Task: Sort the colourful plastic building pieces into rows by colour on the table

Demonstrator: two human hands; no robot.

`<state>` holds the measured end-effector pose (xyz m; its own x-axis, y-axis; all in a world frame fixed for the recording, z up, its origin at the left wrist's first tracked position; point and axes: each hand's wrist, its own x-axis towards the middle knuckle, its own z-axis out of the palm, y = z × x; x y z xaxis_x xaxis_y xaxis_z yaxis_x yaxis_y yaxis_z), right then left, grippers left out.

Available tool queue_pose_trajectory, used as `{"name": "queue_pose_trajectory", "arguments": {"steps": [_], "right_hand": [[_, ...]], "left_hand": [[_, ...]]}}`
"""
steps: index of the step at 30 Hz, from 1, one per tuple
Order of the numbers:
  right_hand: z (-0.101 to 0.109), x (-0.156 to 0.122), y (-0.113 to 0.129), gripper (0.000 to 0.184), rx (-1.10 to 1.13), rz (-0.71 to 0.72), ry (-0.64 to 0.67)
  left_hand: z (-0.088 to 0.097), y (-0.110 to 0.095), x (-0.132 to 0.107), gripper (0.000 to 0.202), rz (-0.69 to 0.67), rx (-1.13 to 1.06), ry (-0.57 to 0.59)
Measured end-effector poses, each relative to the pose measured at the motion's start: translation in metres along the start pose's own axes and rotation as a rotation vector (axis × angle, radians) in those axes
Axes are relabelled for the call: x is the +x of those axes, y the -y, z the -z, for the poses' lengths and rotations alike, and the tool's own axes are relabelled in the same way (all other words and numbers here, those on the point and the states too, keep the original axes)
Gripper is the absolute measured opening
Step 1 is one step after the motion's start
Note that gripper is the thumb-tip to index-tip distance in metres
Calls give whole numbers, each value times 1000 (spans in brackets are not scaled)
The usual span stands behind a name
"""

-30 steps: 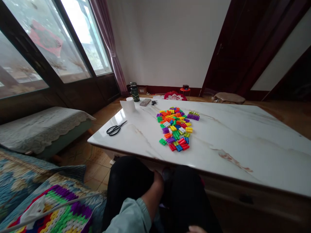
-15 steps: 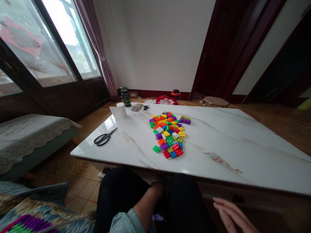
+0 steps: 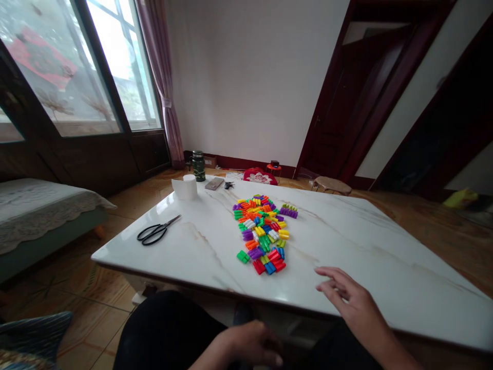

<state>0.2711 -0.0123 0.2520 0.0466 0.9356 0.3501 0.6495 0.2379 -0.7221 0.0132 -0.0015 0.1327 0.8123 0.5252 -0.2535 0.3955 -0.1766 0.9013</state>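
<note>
Here, the right hand (image 3: 348,300), fingers spread and empty, hovers over the near edge of the one white table (image 3: 385,257), near a single heap of coloured blocks (image 3: 262,231), too many to count, lying mid-table. The left hand (image 3: 246,345) rests on the lap, fingers curled and blurred; I cannot tell its grip. One pair of scissors (image 3: 156,233) and one paper roll (image 3: 186,187) sit further left.

White wall (image 3: 246,77), bright windows (image 3: 77,67), dark wooden doors (image 3: 346,103), tiled floor (image 3: 77,303)
</note>
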Motion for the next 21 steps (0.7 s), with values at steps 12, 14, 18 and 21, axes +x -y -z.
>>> {"name": "queue_pose_trajectory", "arguments": {"steps": [12, 14, 18, 21], "right_hand": [[-101, 71, -100, 40, 3, -87, -160], [-102, 62, -95, 45, -52, 14, -92], [-100, 54, -76, 64, -267, 338, 127], [-101, 55, -68, 64, -394, 455, 250]], "left_hand": [[116, 7, 25, 50, -128, 391, -1123], [111, 14, 28, 70, -120, 475, -1035], [107, 13, 30, 64, -56, 537, -971], [110, 9, 30, 55, -35, 543, -952]]}}
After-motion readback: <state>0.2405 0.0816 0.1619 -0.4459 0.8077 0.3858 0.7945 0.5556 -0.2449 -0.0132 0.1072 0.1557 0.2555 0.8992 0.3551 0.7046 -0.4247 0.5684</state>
